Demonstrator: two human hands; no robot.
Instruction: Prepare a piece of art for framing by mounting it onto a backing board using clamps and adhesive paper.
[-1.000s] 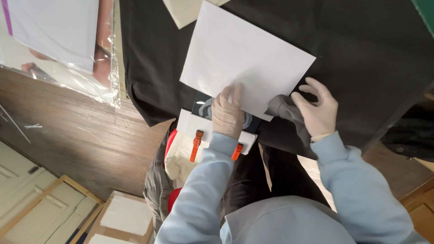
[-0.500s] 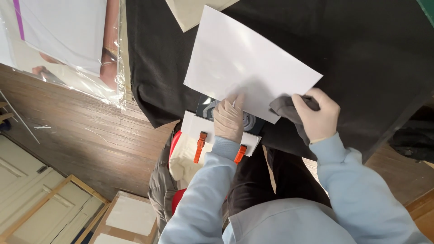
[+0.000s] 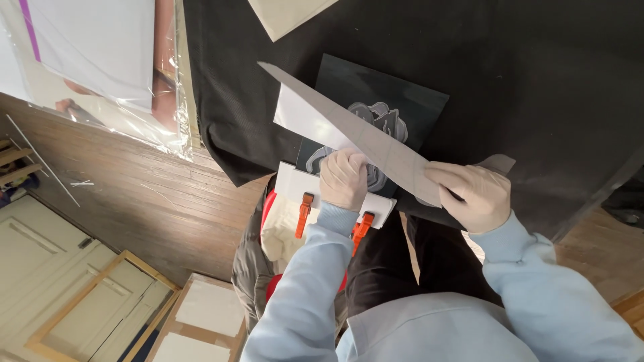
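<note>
Above the dark printed block [image 3: 396, 110], we see a white paper sheet [image 3: 349, 127] peeled up and tilted, one edge still near the block. Our right hand [image 3: 473, 194] pinches the sheet's lower corner with fingers closed on it. Our left hand [image 3: 343, 177], curled loosely, presses down at the block's near edge, above two orange clamps [image 3: 305, 214]. Everything rests on a black cloth [image 3: 537, 80].

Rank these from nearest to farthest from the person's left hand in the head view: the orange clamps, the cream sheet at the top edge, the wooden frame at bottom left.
1. Orange clamps, just below the left hand.
2. Cream sheet, up at the top edge.
3. Wooden frame, bottom left on the floor.
</note>
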